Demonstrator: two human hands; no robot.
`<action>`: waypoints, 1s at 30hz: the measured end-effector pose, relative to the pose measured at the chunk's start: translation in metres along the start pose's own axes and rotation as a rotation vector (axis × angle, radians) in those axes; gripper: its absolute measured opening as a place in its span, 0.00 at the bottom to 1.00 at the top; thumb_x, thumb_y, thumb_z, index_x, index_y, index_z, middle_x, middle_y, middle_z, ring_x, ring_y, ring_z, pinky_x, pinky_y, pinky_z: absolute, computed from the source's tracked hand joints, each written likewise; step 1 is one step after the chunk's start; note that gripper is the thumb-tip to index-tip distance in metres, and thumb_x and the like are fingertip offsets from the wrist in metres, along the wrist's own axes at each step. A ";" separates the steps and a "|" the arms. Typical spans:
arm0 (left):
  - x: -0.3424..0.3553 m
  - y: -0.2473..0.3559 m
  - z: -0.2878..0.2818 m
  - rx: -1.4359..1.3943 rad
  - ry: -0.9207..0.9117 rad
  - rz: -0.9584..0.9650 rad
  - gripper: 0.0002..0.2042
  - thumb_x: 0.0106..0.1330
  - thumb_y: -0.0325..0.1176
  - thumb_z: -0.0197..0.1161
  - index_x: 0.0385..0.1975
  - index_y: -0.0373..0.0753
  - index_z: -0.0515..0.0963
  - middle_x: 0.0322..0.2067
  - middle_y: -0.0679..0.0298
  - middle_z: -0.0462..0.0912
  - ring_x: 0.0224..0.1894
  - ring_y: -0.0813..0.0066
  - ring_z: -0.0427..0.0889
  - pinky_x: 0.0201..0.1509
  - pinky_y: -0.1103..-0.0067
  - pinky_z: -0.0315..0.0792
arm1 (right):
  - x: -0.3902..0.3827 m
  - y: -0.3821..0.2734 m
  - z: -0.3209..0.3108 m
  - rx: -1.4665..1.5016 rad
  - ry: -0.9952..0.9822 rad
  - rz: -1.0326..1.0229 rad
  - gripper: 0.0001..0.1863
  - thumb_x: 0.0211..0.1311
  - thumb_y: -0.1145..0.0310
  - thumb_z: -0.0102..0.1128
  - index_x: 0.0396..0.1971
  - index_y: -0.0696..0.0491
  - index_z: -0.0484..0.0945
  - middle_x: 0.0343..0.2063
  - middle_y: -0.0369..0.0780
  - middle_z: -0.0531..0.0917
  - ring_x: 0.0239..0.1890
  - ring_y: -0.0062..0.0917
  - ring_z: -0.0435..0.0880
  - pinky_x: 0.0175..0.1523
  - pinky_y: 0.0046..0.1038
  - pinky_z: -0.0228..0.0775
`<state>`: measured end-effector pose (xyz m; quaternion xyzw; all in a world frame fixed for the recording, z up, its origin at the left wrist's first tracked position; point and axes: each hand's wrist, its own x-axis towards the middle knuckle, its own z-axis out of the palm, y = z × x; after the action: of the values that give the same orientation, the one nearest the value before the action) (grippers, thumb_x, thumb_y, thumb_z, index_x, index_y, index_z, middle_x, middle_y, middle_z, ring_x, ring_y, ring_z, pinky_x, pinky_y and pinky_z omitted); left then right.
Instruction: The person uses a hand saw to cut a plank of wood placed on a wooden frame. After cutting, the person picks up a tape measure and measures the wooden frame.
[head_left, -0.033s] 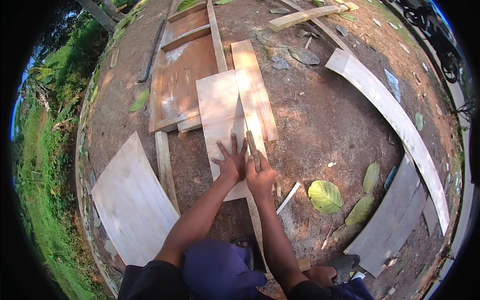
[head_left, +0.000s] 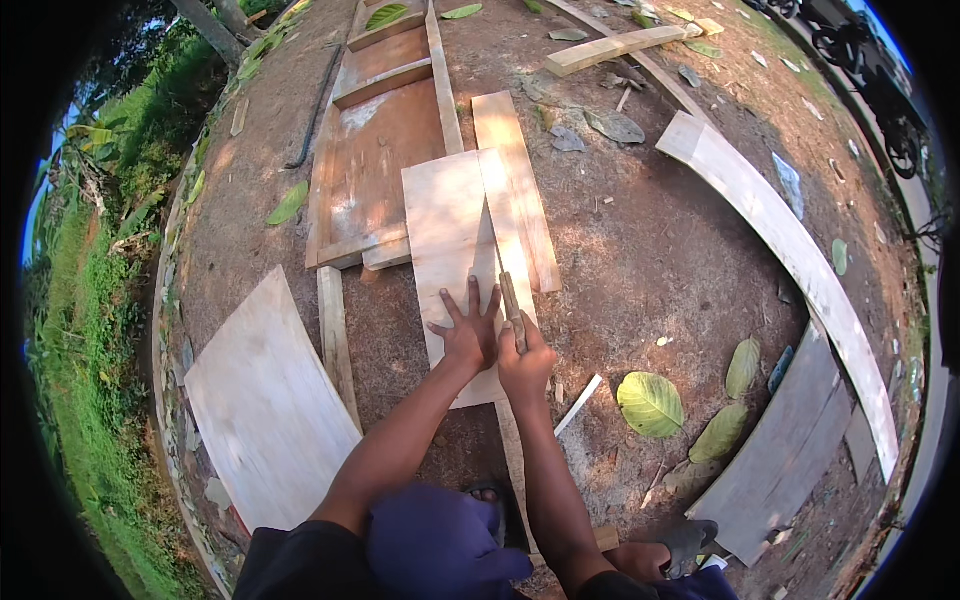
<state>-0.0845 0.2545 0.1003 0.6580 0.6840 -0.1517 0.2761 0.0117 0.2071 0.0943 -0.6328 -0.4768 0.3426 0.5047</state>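
Note:
A pale plywood sheet (head_left: 445, 210) lies in front of me, overlapping a longer light board (head_left: 525, 220). My left hand (head_left: 465, 330) presses flat on the plywood with fingers spread. Close to its right, my right hand (head_left: 525, 360) grips the wooden handle of a saw (head_left: 508, 292), whose narrow blade points away from me along the sheet, beside a long dark slit or shadow. Under the sheet's near end a narrow plank (head_left: 510, 460) extends toward my feet.
A wooden frame panel (head_left: 385, 140) lies beyond. Plywood pieces lie left (head_left: 260, 390) and right (head_left: 760, 470), with a long pale strip (head_left: 760, 200), offcuts (head_left: 610, 45), a black bar (head_left: 310, 130) and leaves on the dirt. Grass borders the left; dark vehicles (head_left: 860, 80) stand far right.
The whole scene sits slightly lower and to the right, as the head view shifts a little. Both hands keep about the same places on the sheet and saw.

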 end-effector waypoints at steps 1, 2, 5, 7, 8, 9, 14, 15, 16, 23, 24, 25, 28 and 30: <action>0.001 -0.003 0.001 -0.009 0.019 0.010 0.43 0.72 0.49 0.60 0.81 0.60 0.41 0.81 0.56 0.26 0.77 0.23 0.24 0.64 0.18 0.43 | -0.004 0.007 0.001 0.021 0.034 -0.016 0.22 0.65 0.67 0.64 0.53 0.67 0.82 0.29 0.55 0.87 0.30 0.40 0.92 0.34 0.35 0.81; -0.001 -0.005 -0.002 -0.013 0.031 0.005 0.43 0.72 0.49 0.60 0.81 0.60 0.41 0.81 0.55 0.26 0.77 0.24 0.25 0.64 0.18 0.42 | -0.005 0.012 0.003 0.004 0.025 -0.048 0.22 0.65 0.67 0.64 0.53 0.67 0.81 0.30 0.56 0.88 0.30 0.40 0.92 0.35 0.36 0.81; 0.001 -0.007 -0.001 -0.020 0.127 0.031 0.43 0.71 0.50 0.60 0.81 0.59 0.42 0.81 0.54 0.28 0.78 0.26 0.26 0.64 0.18 0.40 | 0.003 0.011 0.008 0.012 0.061 -0.096 0.22 0.65 0.67 0.64 0.53 0.68 0.81 0.31 0.56 0.88 0.32 0.40 0.92 0.36 0.37 0.81; -0.004 -0.014 0.021 0.004 0.189 0.054 0.46 0.68 0.53 0.63 0.81 0.58 0.42 0.81 0.52 0.30 0.78 0.26 0.28 0.63 0.18 0.42 | 0.001 0.003 0.009 0.042 0.052 -0.071 0.22 0.67 0.67 0.63 0.54 0.68 0.81 0.33 0.56 0.88 0.33 0.41 0.92 0.37 0.36 0.82; -0.008 -0.017 0.033 0.030 0.224 0.071 0.48 0.66 0.54 0.65 0.81 0.57 0.41 0.81 0.50 0.31 0.79 0.26 0.29 0.62 0.17 0.44 | 0.002 0.001 0.012 0.050 0.059 -0.081 0.21 0.68 0.67 0.62 0.54 0.68 0.81 0.33 0.56 0.88 0.34 0.41 0.92 0.38 0.36 0.82; -0.013 -0.015 0.037 0.055 0.252 0.094 0.51 0.63 0.56 0.67 0.81 0.56 0.41 0.80 0.49 0.32 0.79 0.26 0.31 0.61 0.17 0.46 | 0.002 0.001 0.012 0.052 0.068 -0.086 0.21 0.69 0.67 0.62 0.54 0.68 0.81 0.33 0.56 0.88 0.34 0.41 0.92 0.38 0.36 0.82; -0.020 -0.016 0.033 -0.013 0.184 0.109 0.51 0.63 0.55 0.66 0.81 0.50 0.41 0.80 0.47 0.33 0.78 0.25 0.31 0.60 0.17 0.44 | 0.030 -0.015 0.024 0.066 0.011 -0.002 0.22 0.70 0.65 0.61 0.54 0.68 0.80 0.34 0.58 0.88 0.38 0.44 0.92 0.42 0.37 0.82; -0.016 -0.019 0.032 -0.042 0.225 0.116 0.51 0.64 0.55 0.66 0.81 0.49 0.41 0.80 0.47 0.32 0.78 0.25 0.29 0.60 0.17 0.43 | 0.038 -0.019 0.029 0.048 0.018 -0.015 0.23 0.69 0.64 0.61 0.54 0.68 0.80 0.33 0.58 0.88 0.37 0.44 0.92 0.41 0.37 0.81; -0.011 -0.022 0.032 -0.072 0.266 0.125 0.51 0.64 0.55 0.66 0.81 0.49 0.40 0.80 0.47 0.32 0.78 0.25 0.28 0.60 0.16 0.42 | 0.046 -0.021 0.035 0.029 0.027 -0.028 0.23 0.69 0.64 0.61 0.54 0.68 0.80 0.33 0.58 0.87 0.37 0.44 0.91 0.41 0.38 0.81; 0.011 -0.021 0.019 -0.114 0.194 0.071 0.47 0.66 0.55 0.63 0.81 0.59 0.43 0.80 0.45 0.31 0.77 0.23 0.24 0.62 0.17 0.37 | 0.065 -0.017 0.048 0.040 0.022 -0.008 0.23 0.69 0.63 0.61 0.54 0.66 0.81 0.33 0.58 0.87 0.35 0.43 0.91 0.40 0.38 0.81; 0.011 -0.021 0.020 -0.106 0.194 0.063 0.46 0.67 0.55 0.63 0.81 0.59 0.43 0.80 0.45 0.31 0.77 0.23 0.24 0.62 0.17 0.38 | 0.065 -0.018 0.048 0.049 0.012 0.005 0.22 0.69 0.63 0.61 0.54 0.66 0.81 0.33 0.57 0.87 0.35 0.43 0.91 0.40 0.37 0.81; 0.011 -0.022 0.020 -0.099 0.195 0.055 0.46 0.67 0.55 0.63 0.81 0.59 0.43 0.80 0.45 0.31 0.77 0.23 0.24 0.62 0.17 0.38 | 0.065 -0.020 0.047 0.057 0.003 0.017 0.22 0.69 0.63 0.61 0.53 0.66 0.81 0.32 0.57 0.87 0.35 0.42 0.91 0.39 0.37 0.80; 0.012 -0.020 0.014 -0.068 0.167 0.025 0.45 0.67 0.55 0.62 0.81 0.61 0.44 0.80 0.46 0.31 0.77 0.23 0.25 0.62 0.16 0.39 | 0.064 -0.017 0.050 0.104 0.032 0.021 0.21 0.69 0.64 0.61 0.52 0.66 0.82 0.30 0.55 0.87 0.33 0.40 0.91 0.38 0.36 0.80; 0.011 -0.020 0.014 -0.068 0.158 0.024 0.44 0.68 0.55 0.61 0.81 0.63 0.44 0.80 0.46 0.31 0.77 0.23 0.25 0.61 0.16 0.39 | 0.063 -0.019 0.051 0.120 0.047 0.026 0.19 0.69 0.66 0.61 0.50 0.65 0.83 0.26 0.53 0.86 0.29 0.34 0.88 0.35 0.35 0.77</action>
<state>-0.1018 0.2538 0.0789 0.6663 0.7005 -0.0726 0.2452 -0.0206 0.2838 0.1020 -0.6156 -0.4353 0.3622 0.5481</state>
